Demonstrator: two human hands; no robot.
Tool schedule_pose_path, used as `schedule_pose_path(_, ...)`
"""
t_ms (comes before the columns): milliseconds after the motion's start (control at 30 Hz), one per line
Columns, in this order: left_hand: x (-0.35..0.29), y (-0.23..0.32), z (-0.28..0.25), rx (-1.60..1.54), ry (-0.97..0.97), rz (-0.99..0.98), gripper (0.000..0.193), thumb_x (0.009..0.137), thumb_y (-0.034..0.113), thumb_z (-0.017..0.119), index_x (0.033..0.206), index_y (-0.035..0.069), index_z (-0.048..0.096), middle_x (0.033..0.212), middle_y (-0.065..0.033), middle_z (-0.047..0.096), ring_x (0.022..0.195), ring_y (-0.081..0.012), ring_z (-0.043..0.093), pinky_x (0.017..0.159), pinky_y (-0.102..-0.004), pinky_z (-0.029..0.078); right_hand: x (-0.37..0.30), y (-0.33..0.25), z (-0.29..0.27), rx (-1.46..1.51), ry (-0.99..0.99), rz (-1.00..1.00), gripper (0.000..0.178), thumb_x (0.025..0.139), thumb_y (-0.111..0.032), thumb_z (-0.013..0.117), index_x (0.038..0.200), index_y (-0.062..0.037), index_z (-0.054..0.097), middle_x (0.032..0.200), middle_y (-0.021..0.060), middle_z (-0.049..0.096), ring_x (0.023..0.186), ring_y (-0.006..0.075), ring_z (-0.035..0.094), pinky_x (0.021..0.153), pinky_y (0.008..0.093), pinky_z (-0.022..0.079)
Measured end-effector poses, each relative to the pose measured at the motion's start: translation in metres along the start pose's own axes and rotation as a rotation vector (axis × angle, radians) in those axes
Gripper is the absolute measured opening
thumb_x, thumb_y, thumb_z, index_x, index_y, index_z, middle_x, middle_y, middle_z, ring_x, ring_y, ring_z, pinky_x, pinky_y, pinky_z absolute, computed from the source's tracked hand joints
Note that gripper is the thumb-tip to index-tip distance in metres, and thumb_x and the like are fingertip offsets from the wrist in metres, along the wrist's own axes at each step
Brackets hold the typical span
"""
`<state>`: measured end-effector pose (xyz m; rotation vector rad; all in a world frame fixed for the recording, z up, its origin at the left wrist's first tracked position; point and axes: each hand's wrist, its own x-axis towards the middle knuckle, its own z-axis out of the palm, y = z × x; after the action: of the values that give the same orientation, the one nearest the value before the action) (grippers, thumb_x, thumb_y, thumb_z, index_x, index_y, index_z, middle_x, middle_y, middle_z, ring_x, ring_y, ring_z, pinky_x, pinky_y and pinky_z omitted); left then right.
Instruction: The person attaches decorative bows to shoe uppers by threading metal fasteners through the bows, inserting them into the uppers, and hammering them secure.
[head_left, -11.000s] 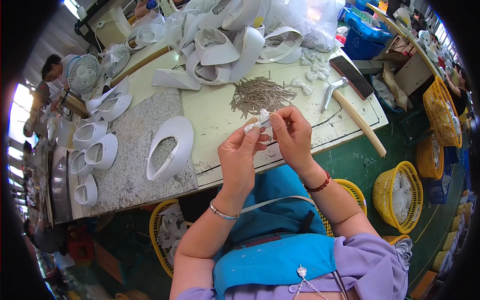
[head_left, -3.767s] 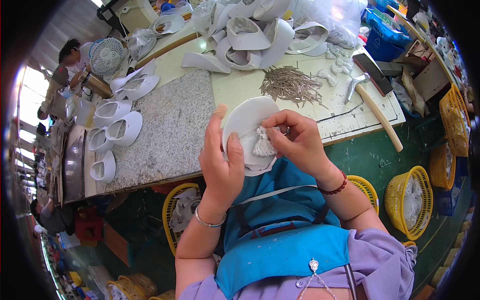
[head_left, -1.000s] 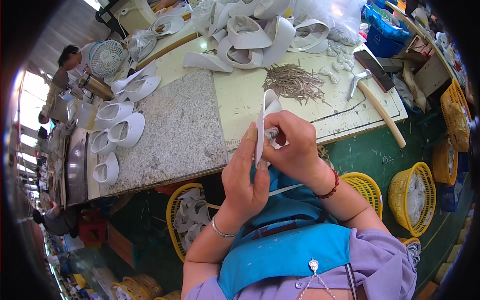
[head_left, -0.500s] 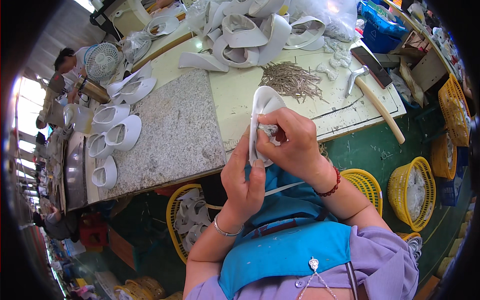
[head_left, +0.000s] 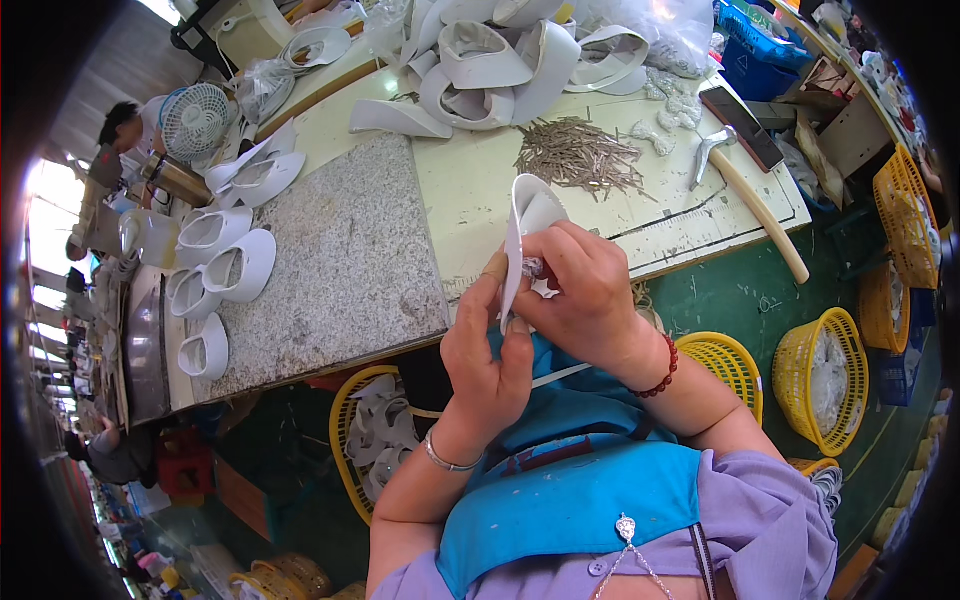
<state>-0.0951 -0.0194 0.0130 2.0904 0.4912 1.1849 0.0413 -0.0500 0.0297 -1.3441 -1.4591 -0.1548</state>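
Head view shows my two hands near the middle of the frame, with one white curved piece between them, above the front edge of the table. My left hand has its fingers extended, laid along the left face of this piece, and the thumb is at its lower edge, so the gap is only as wide as the thin material. The piece stands nearly upright, almost edge-on; I think I hold it so because its inner side is then open to the other hand. My right hand is curled on that inner side, thumb and forefinger almost closed on a small silvery piece; how firmly they press, I cannot tell, since my knuckles cover it. Toward the upper right lie the shiny bow-shaped pieces, beside the pile of thin brown sticks, probably kept there for an easy reach by the right hand. The hammer lies with its handle past the table edge, which perhaps makes it simple to grasp. At the left of the frame, other white pieces stand apart from the heap of white pieces at the top, maybe so that they do not mix.
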Motion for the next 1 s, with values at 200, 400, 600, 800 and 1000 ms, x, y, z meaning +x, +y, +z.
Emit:
schedule_pose_path(200, 0.015, 0.011, 0.0, -0.27, 0.262, -0.205, 0.039, 0.092, 0.006, 0.042, 0.13, -0.005, 0.037, 0.126, -0.0145, 0.047, 0.108, -0.0166, 0.049, 0.09, -0.0296, 0.041, 0.006, -0.003, -0.004, 0.167, -0.002, 0.086, 0.02, 0.067, -0.002, 0.068, 0.085, -0.0031, 0.06, 0.071, 0.0071, 0.058, 0.05, 0.0174, 0.055, 0.046, 0.0277, 0.045)
schedule_pose_path(400, 0.014, 0.001, -0.015, 0.22, 0.082, 0.064, 0.027, 0.087, 0.002, 0.052, 0.114, -0.001, 0.055, 0.102, -0.0181, 0.062, 0.085, -0.023, 0.063, 0.073, -0.0302, 0.05, 0.004, -0.002, -0.01, 0.281, -0.05, 0.14, 0.025, 0.068, -0.003, 0.069, 0.092, -0.0025, 0.061, 0.075, 0.0065, 0.06, 0.05, 0.013, 0.054, 0.047, 0.0249, 0.045)
schedule_pose_path(600, 0.019, 0.002, -0.011, 0.074, 0.146, -0.011, 0.019, 0.081, 0.003, 0.067, 0.099, 0.0, 0.063, 0.087, -0.0098, 0.066, 0.078, -0.0124, 0.062, 0.069, -0.0238, 0.048, 0.004, -0.006, -0.016, 0.312, -0.115, 0.106, 0.027, 0.069, -0.002, 0.069, 0.094, -0.0015, 0.06, 0.075, 0.0079, 0.059, 0.054, 0.0153, 0.056, 0.049, 0.0255, 0.046)
schedule_pose_path(800, 0.023, 0.008, -0.013, 0.151, 0.115, 0.02, 0.018, 0.077, 0.001, 0.068, 0.094, 0.001, 0.065, 0.084, -0.0106, 0.066, 0.076, -0.0159, 0.064, 0.067, -0.0255, 0.049, 0.006, -0.006, -0.023, 0.295, -0.208, 0.07, 0.03, 0.069, 0.0, 0.066, 0.098, -0.0009, 0.059, 0.074, 0.01, 0.056, 0.058, 0.02, 0.058, 0.052, 0.0283, 0.048)
schedule_pose_path(1000, 0.023, 0.012, -0.013, 0.117, 0.115, -0.009, 0.017, 0.076, 0.0, 0.067, 0.093, 0.0, 0.067, 0.085, -0.0127, 0.066, 0.076, -0.0175, 0.064, 0.066, -0.0264, 0.049, 0.006, 0.002, -0.026, 0.245, -0.243, 0.009, 0.027, 0.068, -0.005, 0.068, 0.094, -0.0031, 0.059, 0.073, 0.0096, 0.057, 0.058, 0.0243, 0.058, 0.052, 0.0319, 0.048)
